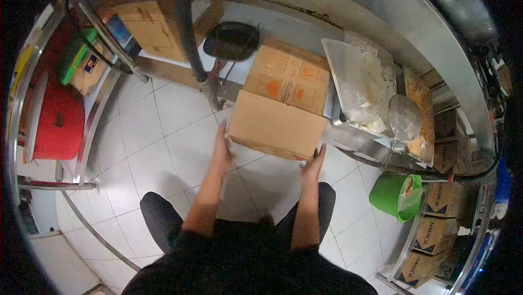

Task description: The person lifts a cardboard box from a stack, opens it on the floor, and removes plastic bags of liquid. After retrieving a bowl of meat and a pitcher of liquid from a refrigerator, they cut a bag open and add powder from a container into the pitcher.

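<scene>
A brown cardboard box [278, 123] with orange printed symbols on its top sits partly over the shelf edge, its plain front side facing me. My left hand [222, 151] is at the box's lower left corner, fingers pointing forward along its side. At the lower right corner, my right hand [312, 165] rests against the box with the thumb side up. Together the two hands hold the box between them. The fingertips beneath and behind its edges are partly hidden.
Left of the box lies a black tray [231, 41]. Metal trays [357, 85] stand to its right. A green bucket [396, 196] is on the tiled floor, near stacked boxes [434, 235]. A red container [60, 121] stands on the left rack; a dark hose [187, 23] hangs down.
</scene>
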A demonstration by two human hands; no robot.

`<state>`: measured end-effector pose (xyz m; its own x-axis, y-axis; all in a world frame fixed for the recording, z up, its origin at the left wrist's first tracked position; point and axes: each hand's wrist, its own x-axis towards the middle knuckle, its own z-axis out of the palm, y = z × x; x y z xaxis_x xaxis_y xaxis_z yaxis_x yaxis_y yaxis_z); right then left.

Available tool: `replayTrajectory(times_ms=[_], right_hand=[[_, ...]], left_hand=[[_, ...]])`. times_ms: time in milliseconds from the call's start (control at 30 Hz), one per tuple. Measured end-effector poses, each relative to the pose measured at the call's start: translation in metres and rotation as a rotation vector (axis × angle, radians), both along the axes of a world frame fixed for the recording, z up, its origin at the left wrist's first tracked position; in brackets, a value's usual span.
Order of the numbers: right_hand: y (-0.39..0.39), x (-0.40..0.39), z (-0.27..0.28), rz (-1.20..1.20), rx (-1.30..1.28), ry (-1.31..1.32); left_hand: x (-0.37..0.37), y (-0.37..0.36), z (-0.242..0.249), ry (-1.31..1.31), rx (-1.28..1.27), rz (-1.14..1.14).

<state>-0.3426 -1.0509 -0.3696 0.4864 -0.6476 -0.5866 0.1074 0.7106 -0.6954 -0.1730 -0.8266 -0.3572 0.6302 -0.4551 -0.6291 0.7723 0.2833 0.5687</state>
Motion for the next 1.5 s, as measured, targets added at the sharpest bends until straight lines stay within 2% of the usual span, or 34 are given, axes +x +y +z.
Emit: replayTrajectory(times_ms=[33, 67, 100, 133, 200, 267, 367, 400, 433, 467, 500, 533, 567, 633, 667, 733, 767, 800, 833, 867, 900, 967, 1000, 1067, 1100, 1200, 1233, 1300, 1333, 1400, 1433, 1467, 1500], right_hand=[[0.033, -0.011, 0.017, -0.023, -0.018, 0.153], [0.051, -0.018, -0.034, 0.028, -0.290, 0.111], [0.062, -0.018, -0.050, 0.065, -0.464, 0.089], [0.076, -0.012, -0.044, 0.086, -0.638, 0.067], [0.080, 0.004, -0.015, 0.084, -0.827, 0.040], [0.075, 0.017, -0.037, 0.009, -0.881, 0.050], [0.061, 0.050, -0.039, -0.006, -1.030, 0.266], [0.049, 0.063, -0.045, -0.004, -1.215, 0.372], [0.021, 0.080, -0.087, 0.042, -1.113, 0.199], [0.001, 0.103, -0.101, 0.059, -1.052, 0.178], [-0.020, 0.125, -0.115, 0.075, -0.990, 0.160], [-0.030, 0.148, -0.107, 0.066, -0.965, 0.306], [-0.038, 0.168, -0.099, 0.053, -0.935, 0.456], [-0.051, 0.204, -0.086, 0.020, -0.755, 0.351], [-0.048, 0.224, -0.089, 0.013, -0.596, 0.102], [-0.028, 0.237, -0.059, 0.055, -0.387, -0.115], [-0.006, 0.228, -0.009, 0.097, -0.337, -0.082], [0.001, 0.233, 0.003, 0.109, -0.315, -0.059], [0.008, 0.238, 0.016, 0.121, -0.293, -0.036], [0.000, 0.252, 0.010, 0.100, -0.303, -0.021], [-0.006, 0.262, 0.005, 0.082, -0.315, -0.002], [0.001, 0.257, 0.026, 0.090, -0.252, -0.028], [0.000, 0.259, 0.028, 0.086, -0.246, -0.030], [-0.013, 0.271, 0.022, 0.082, -0.260, -0.040], [-0.028, 0.281, 0.000, 0.090, -0.278, -0.042], [-0.035, 0.287, -0.011, 0.096, -0.239, -0.129], [-0.019, 0.278, -0.003, 0.101, -0.259, -0.166], [-0.021, 0.257, -0.029, 0.179, -0.337, -0.194], [-0.034, 0.248, -0.062, 0.257, -0.391, -0.180], [0.040, 0.208, -0.012, 0.103, -0.569, -0.051], [0.050, 0.184, -0.004, 0.266, -0.369, 0.135], [0.056, 0.164, -0.034, 0.489, -0.488, 0.138], [0.070, 0.141, -0.060, 0.517, -0.444, 0.137]], left_hand=[[-0.034, 0.001, 0.019, 0.182, 0.021, 0.118], [-0.057, -0.009, 0.056, 0.370, -0.066, 0.166], [-0.062, -0.023, 0.049, 0.238, -0.128, 0.140], [-0.070, -0.035, 0.038, 0.115, -0.186, 0.112], [-0.069, -0.048, 0.030, -0.070, -0.279, 0.046], [-0.059, -0.058, 0.040, -0.108, -0.248, 0.027], [-0.031, -0.074, 0.064, -0.184, -0.241, -0.033], [-0.019, -0.083, 0.072, -0.215, -0.249, -0.059], [-0.001, -0.098, 0.045, -0.221, -0.296, -0.077], [0.023, -0.113, 0.018, -0.234, -0.343, -0.094], [0.039, -0.123, 0.028, -0.242, -0.231, -0.122], [0.049, -0.129, 0.034, -0.241, -0.112, -0.149], [0.058, -0.131, 0.031, -0.233, -0.130, -0.148], [0.072, -0.142, 0.025, -0.231, -0.182, -0.159], [0.062, -0.126, 0.032, -0.406, -0.207, -0.251], [0.043, -0.097, -0.006, -0.446, -0.288, -0.416], [0.019, -0.068, -0.006, -0.476, -0.131, -0.451], [-0.009, -0.030, 0.002, -0.502, 0.032, -0.480], [-0.029, 0.011, 0.010, -0.605, 0.067, -0.642], [-0.047, 0.047, 0.007, -0.684, 0.114, -0.723], [-0.058, 0.082, -0.009, -0.866, 0.279, -0.904], [-0.071, 0.126, -0.008, -0.809, 0.476, -1.054], [-0.079, 0.143, 0.010, -0.582, 0.500, -1.022], [-0.081, 0.174, -0.013, -0.592, 0.548, -0.982], [-0.082, 0.186, -0.021, -0.599, 0.575, -0.954], [-0.077, 0.197, -0.001, -0.881, 0.898, -1.014], [-0.083, 0.204, -0.006, -1.017, 0.975, -0.936], [-0.092, 0.210, -0.014, -1.277, 1.120, -0.759], [-0.096, 0.213, 0.000, -1.229, 1.162, -0.779], [-0.112, 0.223, 0.013, -1.192, 1.215, -0.793], [-0.122, 0.229, 0.022, -1.163, 1.247, -0.805], [-0.135, 0.233, 0.032, -1.091, 1.215, -0.843], [-0.148, 0.237, 0.042, -1.015, 1.190, -0.875]])
